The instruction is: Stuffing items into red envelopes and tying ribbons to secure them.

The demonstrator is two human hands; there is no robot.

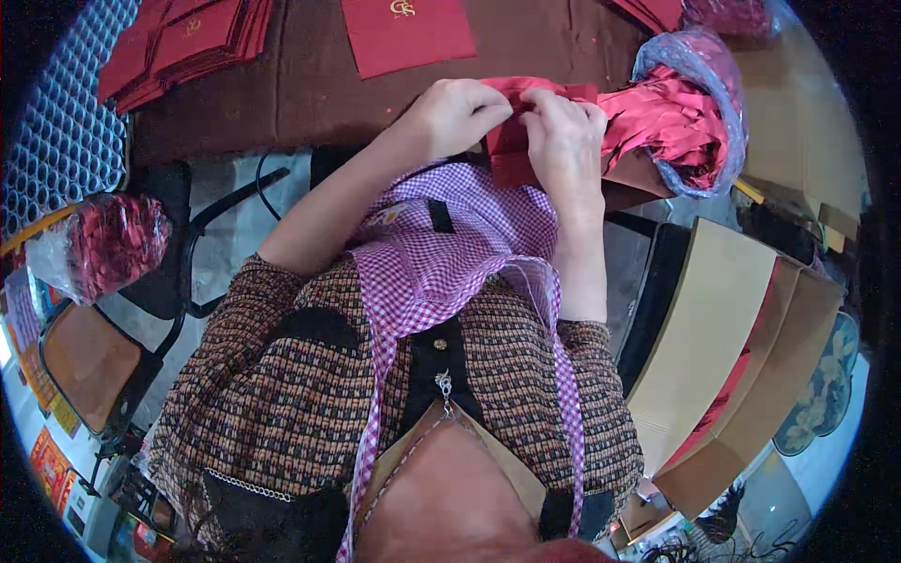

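Note:
At the near edge of the brown-covered table, both hands are closed on a red folded piece, paper or cloth; its exact kind is hard to tell. My left hand pinches its upper left part between thumb and fingers. Curled over its right side is my right hand, with the fingertips close to those of the left. A brighter red strip shows behind the right fingers. Just right of that hand, a clear plastic bag lies open, with many shiny red strips spilling out toward it.
Flat red sleeves with gold marks lie in a stack at far left, and a single one at far centre. The brown tablecloth lies beneath. An open cardboard box stands right, a wrapped red bundle left, near a chair.

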